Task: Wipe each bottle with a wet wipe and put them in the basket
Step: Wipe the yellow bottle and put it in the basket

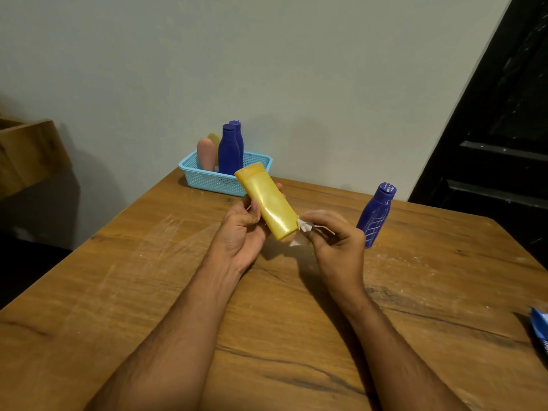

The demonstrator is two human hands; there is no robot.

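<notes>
My left hand grips a yellow bottle above the table, tilted with its cap end pointing up and away. My right hand pinches a crumpled white wet wipe against the bottle's lower end. A light blue basket stands at the table's far edge by the wall. It holds two dark blue bottles, a pink bottle and a pale yellow one behind it. Another dark blue bottle stands alone on the table, to the right of my right hand.
The wooden table has white smears on its left part. A blue and white packet lies at the right edge. A wooden piece of furniture is at the left, a dark door at the right.
</notes>
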